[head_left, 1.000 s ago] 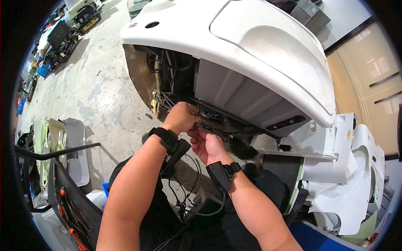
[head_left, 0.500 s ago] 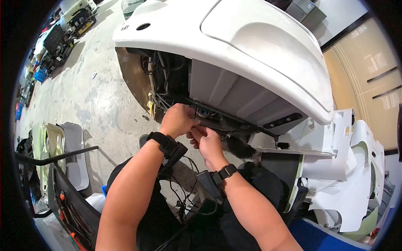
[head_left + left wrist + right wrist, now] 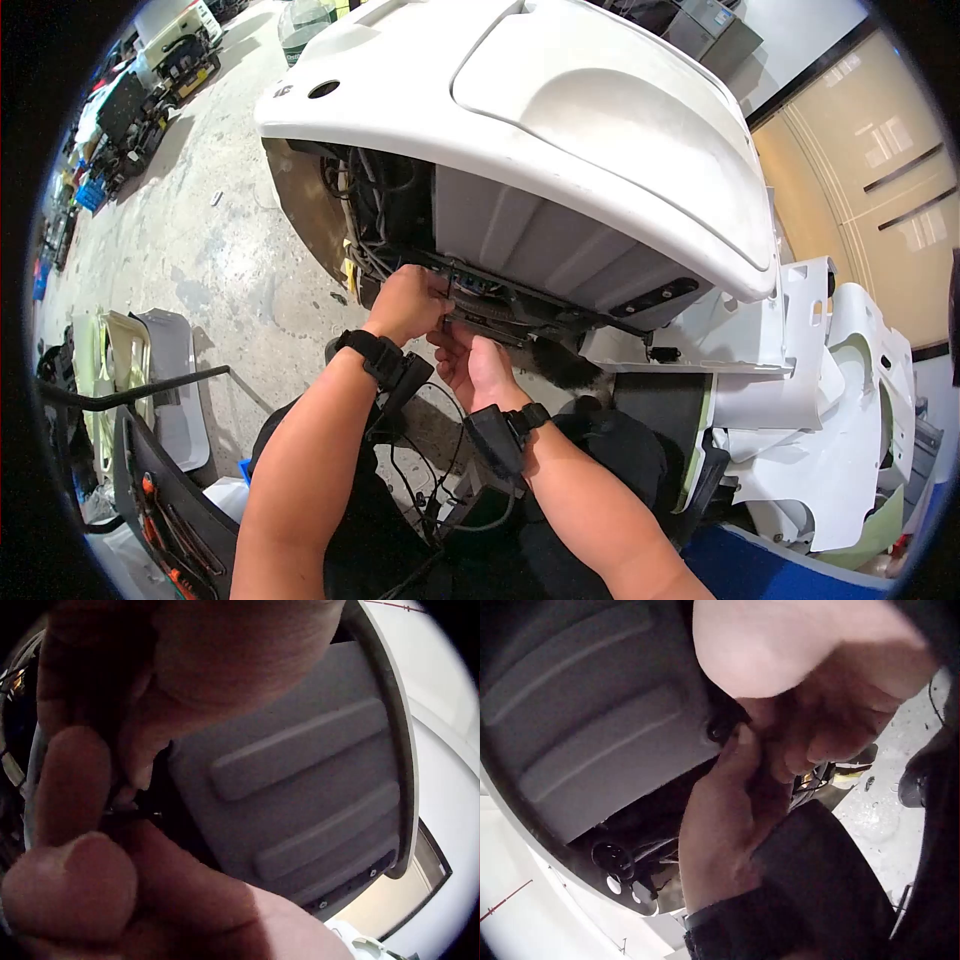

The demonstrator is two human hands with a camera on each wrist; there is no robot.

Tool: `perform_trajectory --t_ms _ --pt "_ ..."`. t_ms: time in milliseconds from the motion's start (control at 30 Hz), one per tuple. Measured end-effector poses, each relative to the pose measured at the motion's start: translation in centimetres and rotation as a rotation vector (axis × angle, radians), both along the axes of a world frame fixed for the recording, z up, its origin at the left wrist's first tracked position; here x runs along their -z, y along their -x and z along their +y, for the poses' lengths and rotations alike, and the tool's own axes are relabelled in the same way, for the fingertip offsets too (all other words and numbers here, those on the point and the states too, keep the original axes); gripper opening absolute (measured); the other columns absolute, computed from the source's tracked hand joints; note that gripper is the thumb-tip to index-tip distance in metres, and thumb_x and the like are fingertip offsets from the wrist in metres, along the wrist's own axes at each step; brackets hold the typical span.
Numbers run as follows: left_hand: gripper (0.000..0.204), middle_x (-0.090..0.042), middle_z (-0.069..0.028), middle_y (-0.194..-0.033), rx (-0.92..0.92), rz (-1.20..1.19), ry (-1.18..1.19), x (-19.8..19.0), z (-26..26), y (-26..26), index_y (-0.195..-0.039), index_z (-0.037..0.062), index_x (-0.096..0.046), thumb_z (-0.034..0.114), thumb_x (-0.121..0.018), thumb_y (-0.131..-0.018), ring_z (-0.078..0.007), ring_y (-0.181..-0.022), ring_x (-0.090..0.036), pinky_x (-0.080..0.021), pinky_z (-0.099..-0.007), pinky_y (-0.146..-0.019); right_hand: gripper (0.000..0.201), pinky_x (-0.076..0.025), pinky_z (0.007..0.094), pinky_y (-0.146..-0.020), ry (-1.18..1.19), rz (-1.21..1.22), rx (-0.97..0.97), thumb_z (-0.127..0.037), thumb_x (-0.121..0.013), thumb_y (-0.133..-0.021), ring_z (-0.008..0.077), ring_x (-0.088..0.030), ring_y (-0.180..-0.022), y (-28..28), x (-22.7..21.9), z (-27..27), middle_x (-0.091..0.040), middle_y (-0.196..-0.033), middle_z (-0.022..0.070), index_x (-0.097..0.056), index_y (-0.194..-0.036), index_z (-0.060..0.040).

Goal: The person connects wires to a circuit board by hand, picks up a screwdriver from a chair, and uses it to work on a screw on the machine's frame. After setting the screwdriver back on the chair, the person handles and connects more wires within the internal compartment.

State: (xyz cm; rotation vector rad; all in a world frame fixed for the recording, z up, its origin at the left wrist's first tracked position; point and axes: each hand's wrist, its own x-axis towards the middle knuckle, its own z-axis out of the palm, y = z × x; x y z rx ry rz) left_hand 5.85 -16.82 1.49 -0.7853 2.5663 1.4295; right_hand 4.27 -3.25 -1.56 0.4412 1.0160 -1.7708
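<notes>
My left hand (image 3: pixel 408 304) and right hand (image 3: pixel 480 368) meet at the lower edge of a grey ribbed panel (image 3: pixel 530 235) set in a white machine body (image 3: pixel 390 105). A thin black strip (image 3: pixel 451 273) stands up by the left fingertips; between both hands' fingertips a thin dark piece (image 3: pixel 135 816) shows in the left wrist view. The left hand, back up, pinches it. The right hand comes from below, palm up, thumb and bent fingers at the same spot. Fingers hide most of the strip. Beside the hands runs a dark ribbed hose (image 3: pixel 490 310).
Cables (image 3: pixel 365 205) hang inside the opening at the left. A black brush (image 3: pixel 562 365) sits right of the hands. White shell parts (image 3: pixel 805 455) stand at the right. Orange-handled pliers (image 3: pixel 150 510) lie in a dark holder at the lower left. Wires (image 3: pixel 430 490) dangle below the wrists.
The head view has shifted, so the machine sits farther left and its front edge lower. Both hands stay together at the panel's lower edge; the right hand's fingers and wrist have turned slightly.
</notes>
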Motion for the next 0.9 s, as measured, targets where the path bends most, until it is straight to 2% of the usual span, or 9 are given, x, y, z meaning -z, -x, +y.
perform_trajectory --t_ms 167,233,400,500,567,633,767,833,900 --pt "0.021 -0.064 -0.0154 -0.075 0.03 0.043 0.032 1.5 0.2 -0.7 -0.086 -0.0044 -0.063 0.008 -0.064 -0.069 -0.021 -0.066 -0.06 -0.046 -0.0322 -0.063 0.015 -0.043 0.0219 -0.057 -0.023 0.067 -0.021 -0.013 -0.045 -0.088 0.0101 -0.052 -0.066 -0.7 0.1 0.3 -0.061 -0.083 0.005 -0.057 -0.094 -0.005" --pt "0.023 -0.063 -0.017 -0.074 -0.001 0.059 -0.016 1.3 0.2 -0.7 -0.084 -0.0012 -0.064 0.012 -0.063 -0.066 -0.0277 -0.07 -0.062 -0.047 -0.0333 -0.065 0.015 -0.043 0.0219 -0.057 -0.036 0.113 -0.028 -0.013 -0.046 -0.088 0.01 -0.052 -0.066 -0.8 0.2 0.2 -0.061 -0.082 0.0048 -0.057 -0.093 -0.0049" --pt "0.028 -0.063 -0.0167 -0.074 0.023 -0.019 -0.01 -0.4 0.3 -0.6 -0.086 -0.0011 -0.064 0.016 -0.067 -0.064 -0.0276 -0.07 -0.062 -0.048 -0.0336 -0.066 0.012 -0.042 0.0218 -0.057 -0.102 0.216 -0.046 -0.013 -0.05 -0.087 0.0096 -0.051 -0.065 -0.7 0.0 -0.2 -0.06 -0.08 0.0042 -0.059 -0.087 -0.0041" --pt "0.031 -0.063 -0.017 -0.074 0.029 0.023 0.096 0.2 -0.1 0.2 -0.088 -0.0007 -0.065 0.018 -0.069 -0.063 -0.0275 -0.071 -0.063 -0.048 -0.0329 -0.067 0.012 -0.041 0.0219 -0.058 -0.229 0.386 -0.083 -0.015 -0.055 -0.085 0.0093 -0.052 -0.065 -0.2 -0.1 -0.9 -0.06 -0.078 0.0037 -0.058 -0.083 -0.0034" --pt "0.033 -0.063 -0.0172 -0.074 0.027 0.07 0.173 1.2 -0.2 -0.3 -0.089 -0.0002 -0.065 0.018 -0.07 -0.063 -0.0274 -0.071 -0.063 -0.048 -0.0325 -0.067 0.013 -0.041 0.0226 -0.059 -0.337 0.658 -0.166 -0.016 -0.058 -0.084 0.0091 -0.052 -0.064 -0.1 0.2 -0.9 -0.06 -0.077 0.0032 -0.058 -0.081 -0.0031" --pt "0.031 -0.064 -0.0173 -0.076 -0.031 0.033 0.076 0.6 -0.3 0.0 -0.086 -0.0043 -0.063 0.016 -0.071 -0.064 -0.0229 -0.069 -0.062 -0.047 -0.0319 -0.065 0.015 -0.041 0.0231 -0.059 -0.324 0.65 -0.167 -0.019 -0.056 -0.085 0.0091 -0.052 -0.065 -0.1 0.0 -0.7 -0.06 -0.079 0.0034 -0.057 -0.084 -0.0035" --pt "0.032 -0.065 -0.0158 -0.081 -0.028 -0.03 -0.006 0.5 -0.5 0.3 -0.09 -0.0042 -0.064 0.013 -0.07 -0.064 -0.0212 -0.074 -0.063 -0.048 -0.0304 -0.068 0.019 -0.042 0.0235 -0.06 -0.151 0.403 -0.132 -0.022 -0.049 -0.089 0.0098 -0.053 -0.067 0.1 0.1 -0.1 -0.061 -0.083 0.0037 -0.057 -0.091 -0.0051" --pt "0.03 -0.064 -0.0162 -0.077 -0.039 0.01 0.025 1.5 -0.1 -0.4 -0.088 -0.0013 -0.065 0.014 -0.07 -0.063 -0.0241 -0.071 -0.063 -0.048 -0.0312 -0.066 0.02 -0.042 0.0238 -0.06 -0.134 0.213 -0.086 -0.022 -0.047 -0.089 0.0102 -0.053 -0.066 -0.3 0.3 0.6 -0.062 -0.084 0.0034 -0.058 -0.092 -0.0058" --pt "0.029 -0.064 -0.0166 -0.073 -0.044 0.05 0.064 1.7 0.1 -0.3 -0.087 0.0015 -0.067 0.015 -0.069 -0.062 -0.027 -0.069 -0.063 -0.048 -0.0319 -0.065 0.019 -0.042 0.0234 -0.06 -0.118 0.167 -0.092 -0.021 -0.046 -0.09 0.0095 -0.053 -0.066 -0.3 0.1 0.6 -0.062 -0.083 0.0033 -0.057 -0.093 -0.007"
